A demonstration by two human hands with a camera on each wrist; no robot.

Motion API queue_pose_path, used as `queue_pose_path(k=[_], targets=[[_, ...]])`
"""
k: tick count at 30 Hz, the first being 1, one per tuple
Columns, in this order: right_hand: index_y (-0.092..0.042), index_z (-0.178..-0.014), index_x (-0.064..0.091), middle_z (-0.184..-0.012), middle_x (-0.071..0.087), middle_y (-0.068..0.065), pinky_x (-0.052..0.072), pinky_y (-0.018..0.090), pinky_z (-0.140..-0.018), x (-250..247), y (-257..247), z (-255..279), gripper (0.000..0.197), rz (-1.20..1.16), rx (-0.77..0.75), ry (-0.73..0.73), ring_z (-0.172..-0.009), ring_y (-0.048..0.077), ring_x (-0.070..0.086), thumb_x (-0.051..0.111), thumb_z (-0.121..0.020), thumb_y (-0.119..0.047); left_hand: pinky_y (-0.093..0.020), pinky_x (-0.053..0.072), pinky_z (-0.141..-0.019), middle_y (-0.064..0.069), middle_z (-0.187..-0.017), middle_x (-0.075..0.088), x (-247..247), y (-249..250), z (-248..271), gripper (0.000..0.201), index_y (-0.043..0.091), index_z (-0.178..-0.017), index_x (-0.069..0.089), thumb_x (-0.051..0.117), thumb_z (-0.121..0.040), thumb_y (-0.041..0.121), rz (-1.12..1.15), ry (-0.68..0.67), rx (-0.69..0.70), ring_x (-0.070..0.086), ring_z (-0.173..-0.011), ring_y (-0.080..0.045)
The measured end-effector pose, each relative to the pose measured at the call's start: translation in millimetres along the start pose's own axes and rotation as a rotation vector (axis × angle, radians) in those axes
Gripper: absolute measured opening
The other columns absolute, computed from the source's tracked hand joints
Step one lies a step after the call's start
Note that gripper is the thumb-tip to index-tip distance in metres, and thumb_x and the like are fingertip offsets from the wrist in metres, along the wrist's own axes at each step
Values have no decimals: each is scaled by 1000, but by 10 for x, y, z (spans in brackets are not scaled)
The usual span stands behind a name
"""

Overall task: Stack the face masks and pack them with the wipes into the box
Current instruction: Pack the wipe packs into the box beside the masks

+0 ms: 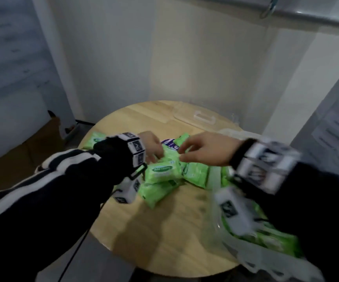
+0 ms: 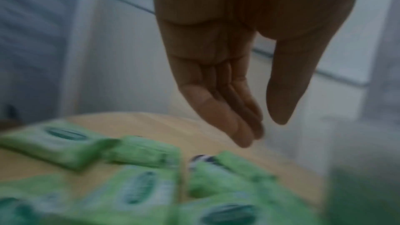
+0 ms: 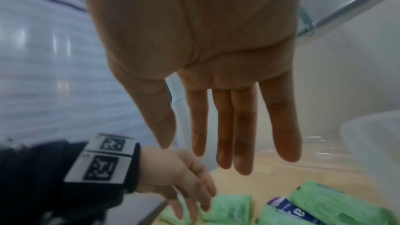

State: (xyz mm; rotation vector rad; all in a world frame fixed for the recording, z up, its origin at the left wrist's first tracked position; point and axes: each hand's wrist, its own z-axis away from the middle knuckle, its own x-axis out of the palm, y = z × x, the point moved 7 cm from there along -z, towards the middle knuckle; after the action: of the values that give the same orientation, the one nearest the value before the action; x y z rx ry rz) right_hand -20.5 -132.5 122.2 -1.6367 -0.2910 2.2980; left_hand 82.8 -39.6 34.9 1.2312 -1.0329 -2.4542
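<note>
Several green packets (image 1: 163,171) lie in a heap on the round wooden table (image 1: 164,231), with a purple-and-white packet (image 1: 169,144) partly under them. My left hand (image 1: 154,148) reaches down onto the heap, fingers straight, touching a green packet and holding nothing. In the left wrist view the left hand (image 2: 263,131) hangs empty above blurred green packets (image 2: 142,187). My right hand (image 1: 181,155) hovers just right of it; the right wrist view shows this hand (image 3: 203,155) with straight fingers, empty, above the purple-and-white packet (image 3: 288,210). A clear box (image 1: 230,132) stands at the back right.
A clear lid (image 1: 204,119) with a handle lies at the back of the table. A plastic bag (image 1: 246,241) with more green packets hangs over the front right edge. Another green packet (image 1: 97,139) lies at the left edge. Walls close in behind the table.
</note>
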Motion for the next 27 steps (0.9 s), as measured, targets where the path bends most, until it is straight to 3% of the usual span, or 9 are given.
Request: queue_pose_path(k=[4,6,8,10,13,17,21,25,27], targets=[[-11,-117,61,-120,60,11,45,31,-94,897,41,-934,29,139,128,-134,-111,28,56,53,-92,-22,-16,40,-64,-1,-73,43,-132,-809,-324,19,12,-76,48,53,-93,9,-414,-27,-227,46,-68,-11],[-11,-87,57,-89,54,10,46,30,-77,1277,168,-1198,9,183,178,-211,-81,27,54,55,-90,-20,-24,42,-84,-8,-106,55,-89,-996,-440,14,12,-109,54,50,-95,10,-520,-75,-215,55,-94,-17],[-8,-68,42,-71,43,7,41,26,-63,1469,255,-1350,28,238,225,-289,-62,21,47,51,-94,-14,-28,40,-92,-11,-131,47,-78,-1134,-514,45,7,-132,40,57,-93,18,-579,-78,-197,49,-115,-28],[-2,-90,54,-93,56,13,43,30,-79,1548,285,-1468,10,290,211,-311,-90,27,59,51,-95,-10,-25,36,-81,-14,-112,47,-87,-1290,-603,44,11,-124,39,59,-91,33,-476,-107,-251,48,-105,-27],[1,-141,30,-145,36,17,26,33,-106,1584,307,-1620,52,409,109,-324,-134,29,35,52,-95,-12,-34,35,-79,-7,-76,42,-165,-1424,-728,69,14,-96,51,54,-63,74,-293,-30,-368,46,-76,-21],[-5,-133,43,-135,48,14,38,37,-99,1645,375,-1864,39,328,136,-259,-123,28,46,51,-95,-11,-38,43,-88,-20,-131,48,-29,-1453,-883,87,0,-133,39,67,-74,59,-247,-51,-404,52,-108,-29],[-9,-133,41,-134,47,14,43,40,-96,1733,419,-1832,86,221,137,-412,-122,33,47,87,-62,-25,-33,45,-79,-9,-103,57,31,-1433,-969,66,6,-103,51,80,-62,50,-95,-42,-379,55,-80,-23],[-8,-136,42,-136,49,10,44,34,-94,1664,324,-1804,84,325,-2,-446,-121,29,50,85,-66,-26,-36,39,-94,-14,-140,45,-252,-1482,-833,96,7,-138,40,73,-65,59,-134,-82,-413,49,-119,-30],[-8,-142,35,-140,43,12,42,34,-95,1674,216,-1803,89,384,-93,-436,-126,29,45,82,-69,-27,-36,41,-92,-12,-135,51,-382,-1624,-727,103,10,-131,49,75,-50,68,-254,-118,-443,52,-111,-29]])
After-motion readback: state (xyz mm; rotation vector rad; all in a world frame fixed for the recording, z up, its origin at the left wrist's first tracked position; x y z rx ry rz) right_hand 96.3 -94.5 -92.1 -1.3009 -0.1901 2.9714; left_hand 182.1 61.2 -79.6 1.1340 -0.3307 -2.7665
